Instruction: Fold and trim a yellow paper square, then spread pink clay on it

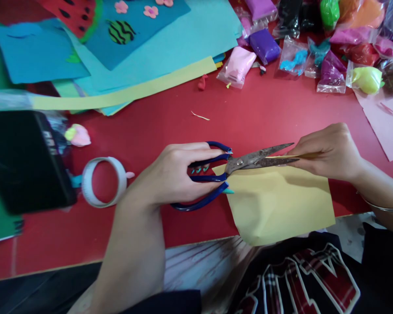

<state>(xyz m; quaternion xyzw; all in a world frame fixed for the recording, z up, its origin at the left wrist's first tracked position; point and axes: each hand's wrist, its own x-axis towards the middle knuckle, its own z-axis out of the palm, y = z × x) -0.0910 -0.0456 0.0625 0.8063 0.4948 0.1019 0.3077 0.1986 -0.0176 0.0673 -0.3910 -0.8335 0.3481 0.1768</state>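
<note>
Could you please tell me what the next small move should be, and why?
I would probably have the left hand gently squeeze the scissors: their blades stand open with the edge of the yellow paper apparently between them, while the right hand pinches it close to their tips.

Bench (163, 126): sheets (183, 56) bk L, bags (265, 46) bk R.
Device (26, 161) far L, roll (86, 185) R of it; frt: scissors (239, 164) in L hand (180, 174), paper (281, 205) in R hand (327, 152), over edge.
</note>
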